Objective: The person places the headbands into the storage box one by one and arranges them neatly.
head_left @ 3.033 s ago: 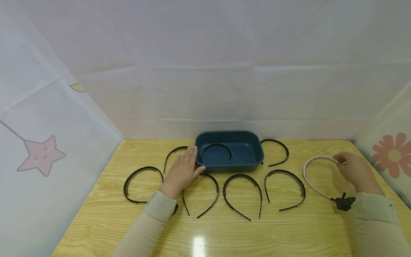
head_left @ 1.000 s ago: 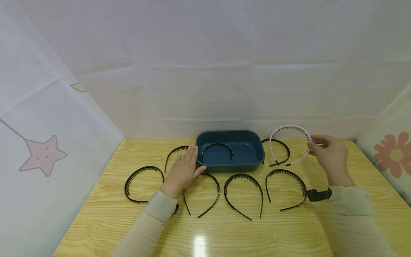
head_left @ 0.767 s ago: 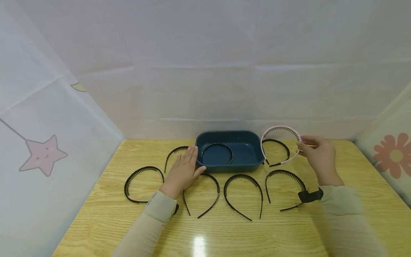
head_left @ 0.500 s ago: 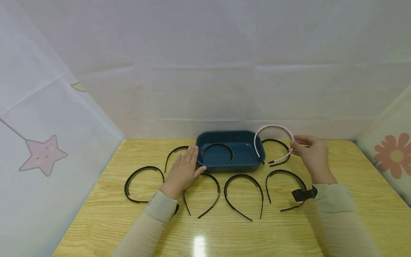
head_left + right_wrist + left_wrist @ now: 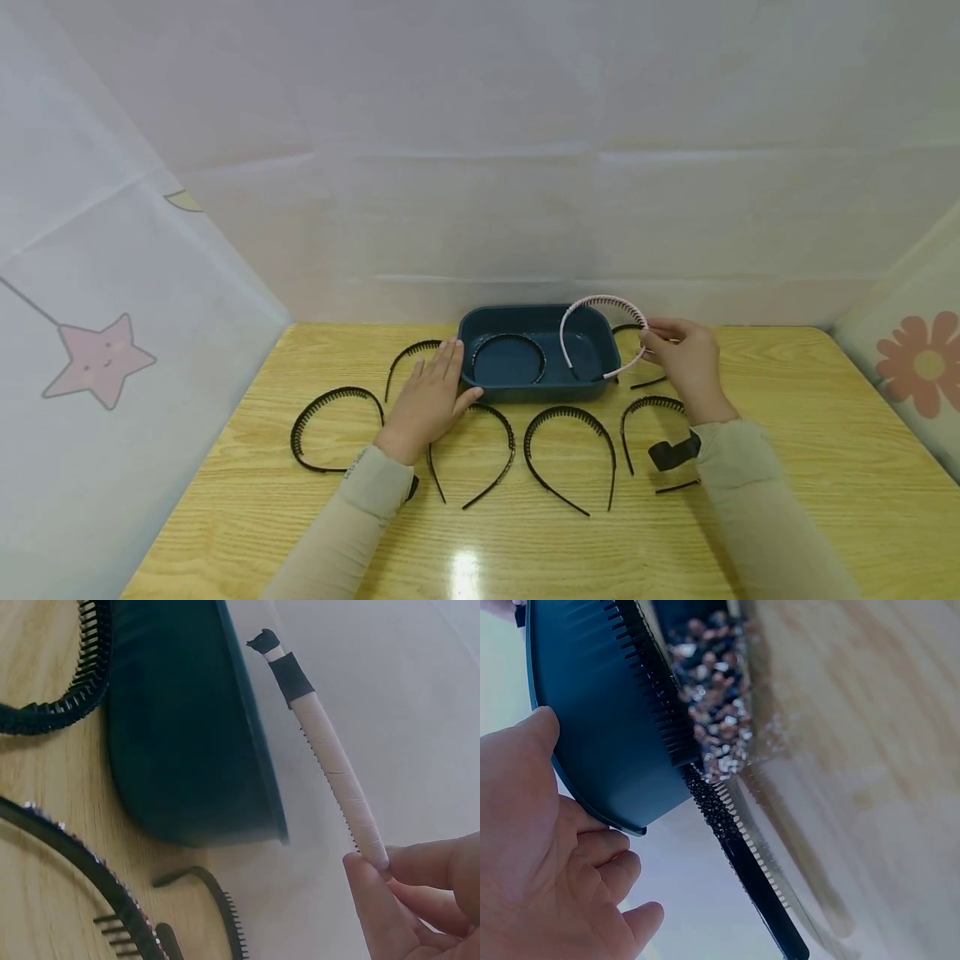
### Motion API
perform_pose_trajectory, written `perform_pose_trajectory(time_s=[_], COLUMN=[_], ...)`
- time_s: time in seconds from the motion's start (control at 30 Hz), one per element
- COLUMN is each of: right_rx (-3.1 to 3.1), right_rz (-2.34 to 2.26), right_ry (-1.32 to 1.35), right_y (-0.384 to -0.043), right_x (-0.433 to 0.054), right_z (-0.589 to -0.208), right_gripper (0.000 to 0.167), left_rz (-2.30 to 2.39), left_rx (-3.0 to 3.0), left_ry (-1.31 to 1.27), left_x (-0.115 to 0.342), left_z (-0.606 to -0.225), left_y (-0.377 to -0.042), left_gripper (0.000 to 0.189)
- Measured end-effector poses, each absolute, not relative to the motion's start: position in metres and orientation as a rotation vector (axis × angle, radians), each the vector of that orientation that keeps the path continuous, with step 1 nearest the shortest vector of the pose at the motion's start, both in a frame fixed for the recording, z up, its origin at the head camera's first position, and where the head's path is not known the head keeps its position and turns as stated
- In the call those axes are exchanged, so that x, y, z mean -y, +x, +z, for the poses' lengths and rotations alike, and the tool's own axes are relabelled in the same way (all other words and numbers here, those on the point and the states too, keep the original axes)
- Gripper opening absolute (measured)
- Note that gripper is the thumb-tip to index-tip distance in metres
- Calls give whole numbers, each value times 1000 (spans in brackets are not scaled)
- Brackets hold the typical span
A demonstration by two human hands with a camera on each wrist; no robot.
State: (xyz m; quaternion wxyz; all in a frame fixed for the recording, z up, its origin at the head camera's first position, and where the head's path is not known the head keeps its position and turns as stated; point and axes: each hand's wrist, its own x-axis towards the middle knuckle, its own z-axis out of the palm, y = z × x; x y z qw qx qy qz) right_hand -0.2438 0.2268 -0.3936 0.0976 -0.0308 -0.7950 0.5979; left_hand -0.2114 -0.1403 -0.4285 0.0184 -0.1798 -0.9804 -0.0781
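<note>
A pink toothed headband point(image 5: 604, 298) with black tips hangs over the right part of a dark blue bin point(image 5: 536, 393). My right hand point(image 5: 688, 360) pinches its right side between thumb and fingers; the right wrist view shows this pink headband point(image 5: 337, 769) beyond the rim. Inside the bin a black headband point(image 5: 542, 360) lies at the left. My left hand point(image 5: 423, 408) rests against the bin's left end with fingers extended, and in the left wrist view its thumb touches the bin's rim point(image 5: 534, 682). Black headbands point(image 5: 512, 437) lie beneath and beside this hand.
On the wooden table point(image 5: 480, 533) lie several more black headbands: one at far left point(image 5: 294, 433), one front middle point(image 5: 525, 433), one under my right wrist point(image 5: 624, 433), one behind at the right point(image 5: 647, 384). A white printed cloth point(image 5: 525, 208) stands behind.
My right hand has carried the pink headband up from the table's right side and leftward, over the bin's right part. The left hand and the bin have stayed in place.
</note>
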Motion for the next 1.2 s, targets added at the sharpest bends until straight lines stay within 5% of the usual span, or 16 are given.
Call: perform_pose_trajectory(time_s=[1.2], right_rx=[2575], right_rz=[1118], right_ry=[174], right_y=[-266], right_x=[-162], right_z=[-416], right_gripper=[26], left_rz=[-234], left_rx=[3047], left_ry=[-560], left_x=[140], left_z=[-427], left_y=[-212], left_gripper=[82])
